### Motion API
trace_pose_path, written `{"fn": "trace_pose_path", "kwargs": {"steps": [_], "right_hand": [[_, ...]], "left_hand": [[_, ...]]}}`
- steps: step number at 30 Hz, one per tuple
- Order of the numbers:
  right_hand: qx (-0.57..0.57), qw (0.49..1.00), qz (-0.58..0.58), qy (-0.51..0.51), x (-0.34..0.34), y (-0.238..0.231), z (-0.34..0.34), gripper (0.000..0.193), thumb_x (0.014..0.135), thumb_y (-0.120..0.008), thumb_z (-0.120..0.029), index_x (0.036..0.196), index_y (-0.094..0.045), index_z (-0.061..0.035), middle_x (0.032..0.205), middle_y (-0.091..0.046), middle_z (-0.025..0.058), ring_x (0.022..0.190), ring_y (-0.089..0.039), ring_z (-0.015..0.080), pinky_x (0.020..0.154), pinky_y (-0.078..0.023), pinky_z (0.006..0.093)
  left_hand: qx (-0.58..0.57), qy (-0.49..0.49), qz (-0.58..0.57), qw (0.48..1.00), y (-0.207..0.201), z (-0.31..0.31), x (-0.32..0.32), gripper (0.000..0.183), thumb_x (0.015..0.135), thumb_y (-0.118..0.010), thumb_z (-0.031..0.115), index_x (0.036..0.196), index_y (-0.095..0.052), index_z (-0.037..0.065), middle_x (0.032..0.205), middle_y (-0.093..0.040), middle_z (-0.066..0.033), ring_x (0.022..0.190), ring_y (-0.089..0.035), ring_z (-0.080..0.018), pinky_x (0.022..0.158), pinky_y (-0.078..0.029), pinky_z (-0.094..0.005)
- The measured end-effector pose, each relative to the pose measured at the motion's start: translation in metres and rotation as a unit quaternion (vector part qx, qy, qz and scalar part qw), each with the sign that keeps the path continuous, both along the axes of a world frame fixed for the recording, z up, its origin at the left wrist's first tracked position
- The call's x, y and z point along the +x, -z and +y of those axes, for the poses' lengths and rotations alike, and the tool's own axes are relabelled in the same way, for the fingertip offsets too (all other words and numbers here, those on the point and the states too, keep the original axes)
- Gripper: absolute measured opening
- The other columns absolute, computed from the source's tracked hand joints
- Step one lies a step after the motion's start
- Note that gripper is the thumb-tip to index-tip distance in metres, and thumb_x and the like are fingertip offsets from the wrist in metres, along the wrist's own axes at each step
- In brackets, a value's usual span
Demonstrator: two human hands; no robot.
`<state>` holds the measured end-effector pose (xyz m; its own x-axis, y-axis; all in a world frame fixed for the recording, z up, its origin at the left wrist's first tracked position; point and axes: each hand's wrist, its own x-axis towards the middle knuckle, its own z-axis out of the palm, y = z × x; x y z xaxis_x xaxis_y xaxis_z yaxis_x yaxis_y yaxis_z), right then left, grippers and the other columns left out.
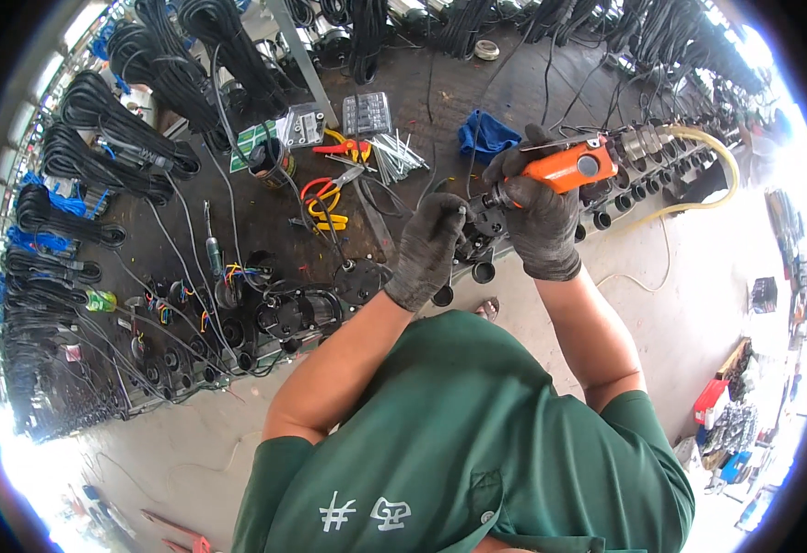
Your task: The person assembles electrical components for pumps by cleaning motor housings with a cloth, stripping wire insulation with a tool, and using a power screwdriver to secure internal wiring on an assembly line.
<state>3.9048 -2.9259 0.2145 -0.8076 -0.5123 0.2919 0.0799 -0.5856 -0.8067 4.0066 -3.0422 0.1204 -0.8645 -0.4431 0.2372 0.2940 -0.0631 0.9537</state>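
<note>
My right hand (549, 226), in a dark grey work glove, is wrapped round an orange air drill (565, 168). A metal fitting (641, 142) joins the tool to a pale yellow hose (728, 164). The tool's nose points left over a black pump housing (486, 224) at the bench's near edge. Just left of that nose, my gloved left hand (425, 249) is closed, thumb and fingertips pinched together; whatever small thing lies between them is too small to name. Left of this hand stands another black pump housing (300, 313) with a cable.
Red-and-yellow pliers (322, 195), thin white cable ties (398, 157), a clear parts box (367, 113) and a blue cloth (486, 136) lie on the dark bench (265, 217). Coiled black cables (99, 106) hang along the far side. More black housings (638, 192) line the right edge.
</note>
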Motion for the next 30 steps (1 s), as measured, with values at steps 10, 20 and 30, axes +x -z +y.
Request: {"fn": "trace_pose_path", "kwargs": {"steps": [10, 20, 30], "right_hand": [[-0.025, 1.000, -0.015, 0.008, 0.011, 0.001, -0.014, 0.029, 0.074, -0.070, -0.008, 0.100, -0.056, -0.0027, 0.084, -0.061, 0.0091, 0.078, -0.064, 0.0223, 0.073, -0.055, 0.0354], [0.189, 0.972, 0.137, -0.026, -0.003, -0.014, -0.010, 0.036, 0.076, -0.081, -0.008, 0.106, -0.062, -0.0037, 0.096, -0.066, 0.0005, 0.088, -0.063, 0.0102, 0.080, -0.053, 0.0288], [0.156, 0.971, 0.179, 0.006, -0.003, -0.010, -0.023, 0.033, 0.083, -0.075, -0.005, 0.114, -0.062, -0.0012, 0.096, -0.067, 0.0026, 0.085, -0.063, 0.0114, 0.078, -0.054, 0.0286]], "left_hand": [[0.019, -0.017, -0.025, 0.999, 0.010, 0.000, -0.005, 0.011, 0.099, -0.064, 0.012, 0.106, -0.058, 0.006, 0.090, -0.062, -0.0025, 0.071, -0.057, -0.0081, 0.066, -0.049, -0.0248], [-0.026, 0.009, -0.073, 0.997, -0.014, 0.008, -0.005, 0.006, 0.098, -0.060, 0.004, 0.104, -0.059, 0.006, 0.083, -0.061, -0.0005, 0.069, -0.053, -0.0047, 0.061, -0.047, -0.0251], [-0.058, 0.039, -0.090, 0.993, -0.014, 0.001, -0.001, 0.006, 0.101, -0.058, 0.008, 0.105, -0.061, 0.005, 0.082, -0.063, -0.0039, 0.064, -0.056, -0.0079, 0.058, -0.048, -0.0272]]}}
